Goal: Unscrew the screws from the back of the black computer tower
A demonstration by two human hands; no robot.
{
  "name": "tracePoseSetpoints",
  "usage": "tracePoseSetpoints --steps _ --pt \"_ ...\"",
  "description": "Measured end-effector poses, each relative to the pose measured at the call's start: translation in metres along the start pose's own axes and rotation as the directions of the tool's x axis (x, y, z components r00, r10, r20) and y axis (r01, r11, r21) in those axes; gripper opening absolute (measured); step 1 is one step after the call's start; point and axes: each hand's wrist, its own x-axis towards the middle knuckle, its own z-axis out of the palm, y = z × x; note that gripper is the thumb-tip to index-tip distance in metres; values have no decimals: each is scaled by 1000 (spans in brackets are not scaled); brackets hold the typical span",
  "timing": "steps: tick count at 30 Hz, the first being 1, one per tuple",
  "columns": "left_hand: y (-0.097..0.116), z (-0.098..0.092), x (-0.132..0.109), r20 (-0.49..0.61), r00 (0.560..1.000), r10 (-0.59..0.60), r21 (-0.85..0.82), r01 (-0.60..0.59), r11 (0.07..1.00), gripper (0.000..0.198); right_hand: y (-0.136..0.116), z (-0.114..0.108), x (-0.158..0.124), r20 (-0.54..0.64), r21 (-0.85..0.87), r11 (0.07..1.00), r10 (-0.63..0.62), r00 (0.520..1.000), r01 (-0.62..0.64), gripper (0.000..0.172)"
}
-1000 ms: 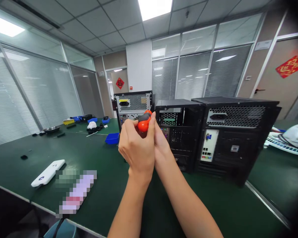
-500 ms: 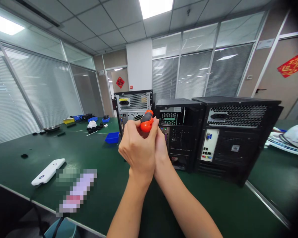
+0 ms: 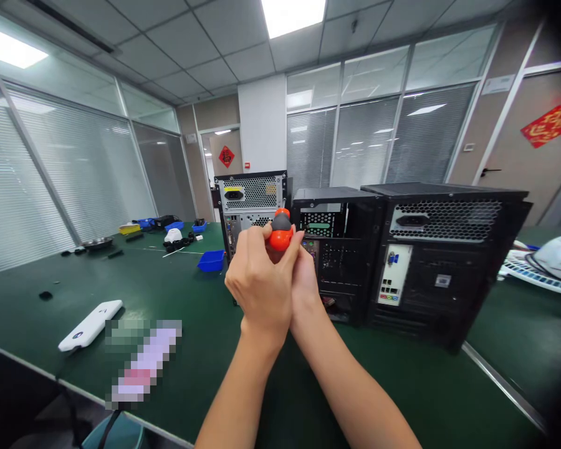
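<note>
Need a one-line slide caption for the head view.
Left hand gripping an orange tool, right hand alongside, before three computer cases on a green table.

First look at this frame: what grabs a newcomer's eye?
The bright orange-and-gray tool near the middle, gripped by the left hand, with the right hand right against that hand. Beyond them, three computer towers stand in a row on the green table, backs toward the camera. Then the red diamond-shaped sign on the far door.

A red diamond (image 3: 226, 156) on the far door (image 3: 235, 138) reads 福 (the banner (image 3: 548, 126) at right is unclear).
</note>
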Motion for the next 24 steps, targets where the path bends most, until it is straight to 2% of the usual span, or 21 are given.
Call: tracePoseSetpoints --steps 11,24 --pt "-7 -5 2 39 998 52 -11 -51 999 23 2 -2 -1 88 118 991 58 994 -69 17" --pt "-12 -9 5 74 990 121 -12 -121 993 24 0 2 -2 36 235 968 84 996 -90 14"
